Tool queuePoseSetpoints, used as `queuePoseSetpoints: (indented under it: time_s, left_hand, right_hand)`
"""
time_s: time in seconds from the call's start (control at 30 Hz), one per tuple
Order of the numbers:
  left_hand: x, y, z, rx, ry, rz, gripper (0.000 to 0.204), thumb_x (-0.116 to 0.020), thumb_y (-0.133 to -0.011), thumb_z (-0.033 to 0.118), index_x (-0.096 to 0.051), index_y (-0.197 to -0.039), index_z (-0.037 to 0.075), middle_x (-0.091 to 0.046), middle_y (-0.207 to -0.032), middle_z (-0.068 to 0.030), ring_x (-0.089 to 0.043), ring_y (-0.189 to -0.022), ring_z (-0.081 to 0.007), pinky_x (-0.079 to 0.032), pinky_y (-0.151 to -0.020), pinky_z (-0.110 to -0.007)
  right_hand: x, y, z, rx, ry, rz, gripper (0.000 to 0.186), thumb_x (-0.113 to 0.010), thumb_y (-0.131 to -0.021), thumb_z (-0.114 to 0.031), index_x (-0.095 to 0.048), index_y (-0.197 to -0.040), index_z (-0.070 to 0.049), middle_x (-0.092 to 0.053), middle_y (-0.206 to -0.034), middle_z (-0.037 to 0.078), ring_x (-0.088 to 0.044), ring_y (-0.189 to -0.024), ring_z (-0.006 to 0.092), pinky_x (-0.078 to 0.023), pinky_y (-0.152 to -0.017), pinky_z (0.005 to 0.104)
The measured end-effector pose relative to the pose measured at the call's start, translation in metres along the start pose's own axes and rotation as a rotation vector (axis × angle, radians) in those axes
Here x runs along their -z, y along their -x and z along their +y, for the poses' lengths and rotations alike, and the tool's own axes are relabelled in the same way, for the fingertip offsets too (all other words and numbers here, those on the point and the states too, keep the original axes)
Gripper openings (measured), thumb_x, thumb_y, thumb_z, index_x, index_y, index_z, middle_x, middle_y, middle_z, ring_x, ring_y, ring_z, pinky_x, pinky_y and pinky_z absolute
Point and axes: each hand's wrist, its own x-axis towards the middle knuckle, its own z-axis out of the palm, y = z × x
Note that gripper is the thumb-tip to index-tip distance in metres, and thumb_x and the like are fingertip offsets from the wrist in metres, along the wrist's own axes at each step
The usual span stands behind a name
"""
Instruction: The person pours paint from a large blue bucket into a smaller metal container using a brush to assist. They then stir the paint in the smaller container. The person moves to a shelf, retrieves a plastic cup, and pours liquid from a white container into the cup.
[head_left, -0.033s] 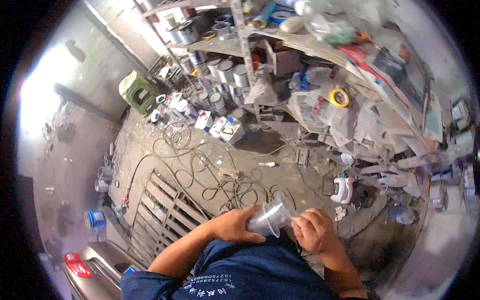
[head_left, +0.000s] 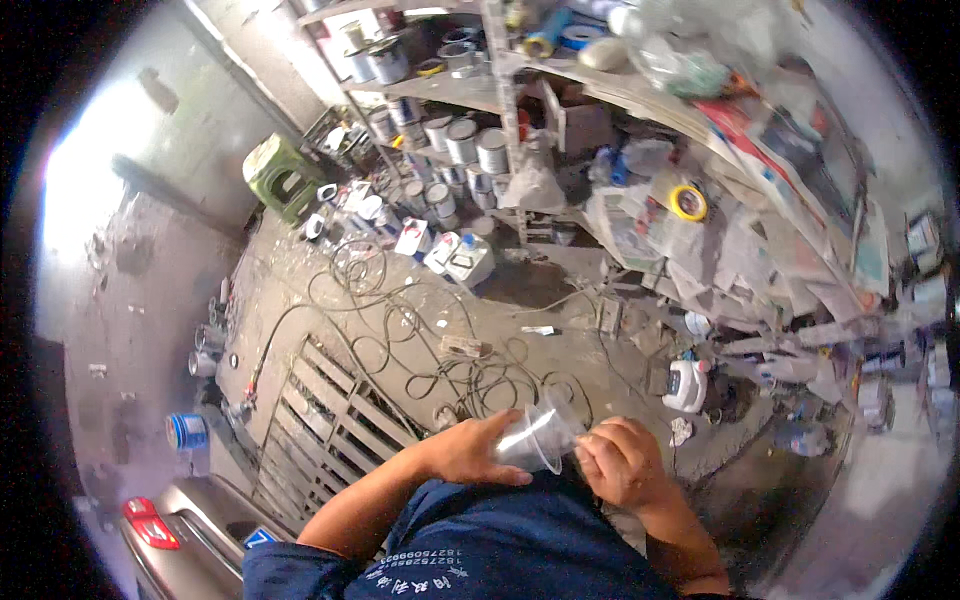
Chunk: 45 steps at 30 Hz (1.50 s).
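In front of my dark blue shirt, my left hand (head_left: 482, 450) is wrapped around a clear plastic cup (head_left: 540, 432), which lies tilted across my body. The cup shows a wide lip partway along, and I cannot tell whether a second one is nested in it. My right hand (head_left: 622, 465) is closed, with thumb and fingers pinched together right at the cup's right edge. What lies between those fingertips, if anything, is too small to make out.
A slatted wooden pallet (head_left: 335, 430) and a tangled hose (head_left: 450, 375) lie on the floor ahead. Shelves of paint cans (head_left: 462, 142) stand beyond, beside a paper-strewn bench (head_left: 680, 235). A white jug (head_left: 685, 385) is at right, a car's rear (head_left: 190, 520) at lower left.
My right hand has moved slightly left, closer against the cup's edge. My left hand keeps its hold on the cup. The whole view has shifted a little.
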Motion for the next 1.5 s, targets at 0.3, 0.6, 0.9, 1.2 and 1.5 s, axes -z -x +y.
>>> queuePoseSetpoints:
  time_s: [0.3,0.6,0.9,1.2,1.5]
  left_hand:
    - [0.083,0.120,-0.139,-0.079,-0.058,0.379,0.080,-0.077,-0.069,0.035,-0.040,-0.129,-0.001,-0.057,-0.112,-0.0235,-0.056,-0.105,-0.0364,-0.045,-0.089,-0.041]
    - [0.171,0.199,-0.240,-0.118,-0.188,0.506,0.079,-0.078,-0.068,0.035,-0.042,-0.128,-0.001,-0.057,-0.110,-0.0208,-0.056,-0.102,-0.0365,-0.046,-0.088,-0.040]
    - [0.230,0.212,-0.372,0.039,0.028,0.837,0.082,-0.081,-0.060,0.022,-0.040,-0.128,0.003,-0.049,-0.117,-0.0171,-0.049,-0.112,-0.0313,-0.038,-0.098,-0.040]
    - [0.366,0.142,-0.477,0.255,-0.015,0.954,0.077,-0.080,-0.058,0.013,-0.042,-0.124,0.003,-0.044,-0.116,-0.0173,-0.045,-0.111,-0.0347,-0.038,-0.096,-0.041]
    - [0.480,0.030,-0.595,0.369,-0.189,0.775,0.074,-0.079,-0.060,0.012,-0.043,-0.124,0.003,-0.045,-0.116,-0.0192,-0.046,-0.109,-0.0377,-0.041,-0.094,-0.042]
  right_hand:
    - [-0.174,-0.099,-0.050,-0.393,-0.592,-0.097,0.035,-0.056,-0.091,-0.028,-0.057,-0.110,0.002,-0.058,-0.104,0.012,-0.059,-0.090,0.0206,-0.047,-0.078,0.0304]
    - [-0.328,-0.159,-0.069,-0.596,-0.549,-0.416,0.018,-0.057,-0.089,-0.006,-0.055,-0.106,0.001,-0.062,-0.088,0.004,-0.056,-0.075,0.0074,-0.048,-0.067,0.0234]
    - [-0.370,-0.255,-0.029,-1.133,-1.109,-0.207,0.016,-0.057,-0.087,-0.009,-0.049,-0.100,-0.004,-0.064,-0.089,0.008,-0.058,-0.066,0.0103,-0.045,-0.057,0.0220]
    - [-0.518,-0.293,0.102,-1.332,-0.990,-0.167,0.012,-0.059,-0.085,-0.009,-0.051,-0.093,-0.004,-0.062,-0.090,0.007,-0.056,-0.065,0.0102,-0.044,-0.055,0.0230]
    - [-0.668,-0.265,0.194,-1.617,-0.981,0.113,0.017,-0.063,-0.086,-0.013,-0.049,-0.090,-0.004,-0.060,-0.084,0.005,-0.057,-0.065,0.0109,-0.043,-0.052,0.0237]
